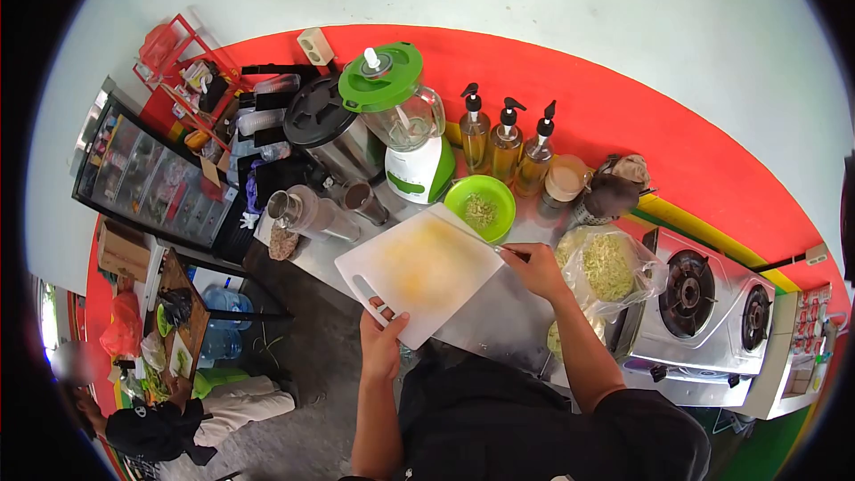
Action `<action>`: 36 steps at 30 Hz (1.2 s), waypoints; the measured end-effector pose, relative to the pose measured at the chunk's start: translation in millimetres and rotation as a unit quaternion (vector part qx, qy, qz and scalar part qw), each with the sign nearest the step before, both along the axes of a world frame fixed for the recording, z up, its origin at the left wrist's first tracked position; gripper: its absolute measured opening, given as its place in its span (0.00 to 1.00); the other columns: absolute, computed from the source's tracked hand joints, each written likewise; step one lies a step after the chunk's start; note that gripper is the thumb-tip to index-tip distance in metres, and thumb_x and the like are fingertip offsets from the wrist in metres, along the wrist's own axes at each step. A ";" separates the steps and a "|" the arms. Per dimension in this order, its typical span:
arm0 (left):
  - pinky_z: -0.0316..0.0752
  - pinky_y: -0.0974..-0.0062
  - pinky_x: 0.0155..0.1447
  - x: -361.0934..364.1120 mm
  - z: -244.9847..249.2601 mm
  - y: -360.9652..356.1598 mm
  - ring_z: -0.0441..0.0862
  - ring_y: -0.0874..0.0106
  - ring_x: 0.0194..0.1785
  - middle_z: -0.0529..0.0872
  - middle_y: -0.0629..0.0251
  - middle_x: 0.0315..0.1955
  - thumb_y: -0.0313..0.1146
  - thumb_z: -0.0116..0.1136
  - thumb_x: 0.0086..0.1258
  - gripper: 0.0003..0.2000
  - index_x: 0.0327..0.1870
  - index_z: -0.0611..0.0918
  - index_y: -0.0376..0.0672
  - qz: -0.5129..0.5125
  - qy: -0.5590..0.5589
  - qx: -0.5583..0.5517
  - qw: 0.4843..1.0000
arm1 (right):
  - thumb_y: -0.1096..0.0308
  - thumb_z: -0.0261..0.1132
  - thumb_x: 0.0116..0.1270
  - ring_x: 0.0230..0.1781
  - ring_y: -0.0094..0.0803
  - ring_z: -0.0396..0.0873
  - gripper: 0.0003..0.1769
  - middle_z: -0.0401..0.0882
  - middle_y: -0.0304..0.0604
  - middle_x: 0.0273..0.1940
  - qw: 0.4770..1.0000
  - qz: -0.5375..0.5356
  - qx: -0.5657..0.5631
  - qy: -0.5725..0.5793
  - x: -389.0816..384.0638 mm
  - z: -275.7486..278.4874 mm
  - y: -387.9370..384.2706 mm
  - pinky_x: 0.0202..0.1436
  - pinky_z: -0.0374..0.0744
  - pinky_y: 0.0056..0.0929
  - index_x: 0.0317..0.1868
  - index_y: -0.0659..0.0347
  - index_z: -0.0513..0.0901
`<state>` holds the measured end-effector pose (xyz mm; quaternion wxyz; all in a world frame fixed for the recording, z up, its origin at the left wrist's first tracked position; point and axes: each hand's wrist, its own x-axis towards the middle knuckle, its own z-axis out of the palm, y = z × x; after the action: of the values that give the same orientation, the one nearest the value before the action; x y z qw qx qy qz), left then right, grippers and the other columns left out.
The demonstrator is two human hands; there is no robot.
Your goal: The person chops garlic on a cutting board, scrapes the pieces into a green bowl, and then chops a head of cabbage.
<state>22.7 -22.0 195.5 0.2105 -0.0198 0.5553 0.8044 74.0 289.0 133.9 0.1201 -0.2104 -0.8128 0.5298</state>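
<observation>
left hand [381, 347]: clasped on the handle end of the board.
right hand [537, 271]: closed around the knife [513, 253], its blade laid along the board's far edge.
board [419, 272]: held up by the bowl, yellow-stained; contact with the rim cannot be told.
bowl [506, 214]: shreds [480, 211] are held inside.
step: scraping-off, apparently, nearly finished.
next move: a steady board and a blade kept clear of fingers are called for.

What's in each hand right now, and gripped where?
Left hand: the white cutting board, at its handle slot. Right hand: a knife, by its dark handle.
</observation>
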 end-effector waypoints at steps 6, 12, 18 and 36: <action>0.78 0.67 0.61 -14.2 -10.5 -8.6 0.85 0.65 0.54 0.86 0.50 0.51 0.17 0.59 0.68 0.20 0.60 0.70 0.33 -0.034 -0.008 0.017 0.999 | 0.57 0.69 0.70 0.41 0.50 0.89 0.16 0.89 0.57 0.39 0.991 -0.043 0.103 -0.077 1.6 -5.4 -3.9 0.48 0.84 0.40 0.46 0.63 0.91; 0.78 0.68 0.61 -34.9 -22.2 -24.7 0.85 0.66 0.54 0.86 0.54 0.49 0.21 0.60 0.67 0.20 0.59 0.72 0.32 -0.104 -0.023 0.033 0.994 | 0.57 0.69 0.72 0.26 0.32 0.80 0.18 0.84 0.50 0.26 0.992 -0.120 0.016 -0.028 38.7 -6.5 -43.9 0.34 0.77 0.35 0.44 0.67 0.89; 0.80 0.68 0.59 -49.1 -28.1 -39.5 0.87 0.65 0.51 0.88 0.51 0.46 0.20 0.60 0.67 0.19 0.59 0.73 0.32 -0.184 -0.055 0.037 0.981 | 0.58 0.68 0.72 0.24 0.29 0.75 0.17 0.80 0.47 0.25 0.975 -0.220 0.003 -0.039 83.5 -36.1 -91.7 0.32 0.74 0.34 0.44 0.67 0.86; 0.78 0.70 0.59 -67.8 -147.2 -47.3 0.86 0.70 0.52 0.88 0.59 0.48 0.26 0.58 0.75 0.17 0.62 0.78 0.32 -0.340 -0.140 0.017 0.930 | 0.67 0.68 0.67 0.42 0.56 0.81 0.27 0.81 0.60 0.44 0.946 -0.271 0.134 -0.115 161.0 -90.5 -182.4 0.49 0.77 0.49 0.64 0.65 0.74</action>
<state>-45.1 -69.3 48.3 0.5477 0.0613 0.4800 0.6825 235.1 106.5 43.4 0.1921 -0.4642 -0.7970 0.3353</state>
